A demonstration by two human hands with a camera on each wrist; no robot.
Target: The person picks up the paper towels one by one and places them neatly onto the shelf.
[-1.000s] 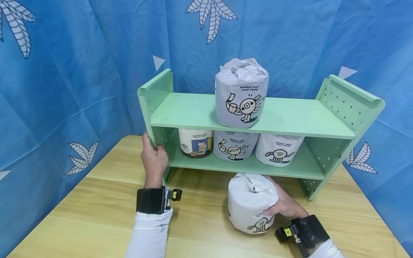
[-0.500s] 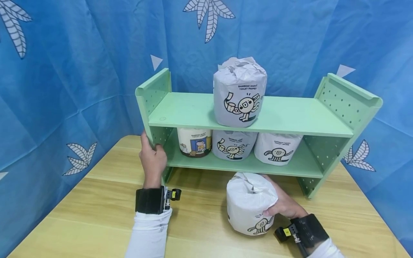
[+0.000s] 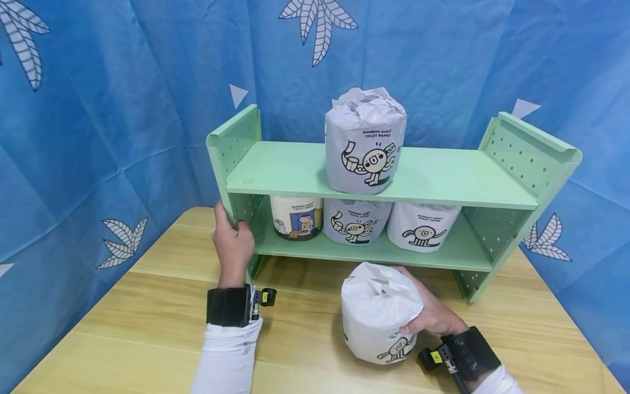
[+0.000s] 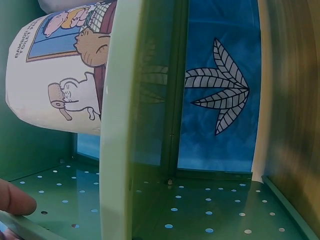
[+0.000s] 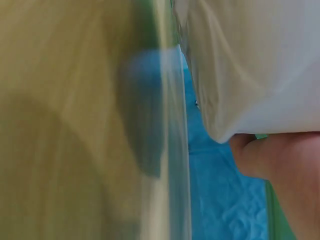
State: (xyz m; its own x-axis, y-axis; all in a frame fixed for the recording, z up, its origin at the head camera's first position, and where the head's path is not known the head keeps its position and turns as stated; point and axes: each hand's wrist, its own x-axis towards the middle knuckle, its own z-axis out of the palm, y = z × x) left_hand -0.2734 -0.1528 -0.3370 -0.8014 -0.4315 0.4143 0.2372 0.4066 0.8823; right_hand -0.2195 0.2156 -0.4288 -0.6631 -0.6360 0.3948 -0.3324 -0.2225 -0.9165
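A wrapped white toilet roll is in my right hand, in front of the green shelf. The thumb lies across its printed side, and the other fingers are mostly hidden behind it. In the right wrist view this roll hangs clear of the table, its base tilted. My left hand grips the front edge of the shelf's left side panel, thumb on the inner side. That thumb also shows in the left wrist view, beside the perforated panel.
One lilac roll stands on the top board. On the lower board are a cream roll, a lilac roll and a white roll, side by side. The wooden table extends forward; blue cloth hangs behind.
The white roll has shifted slightly left and toward me in my right hand, and its top has tipped a little. My left hand stays on the side panel.
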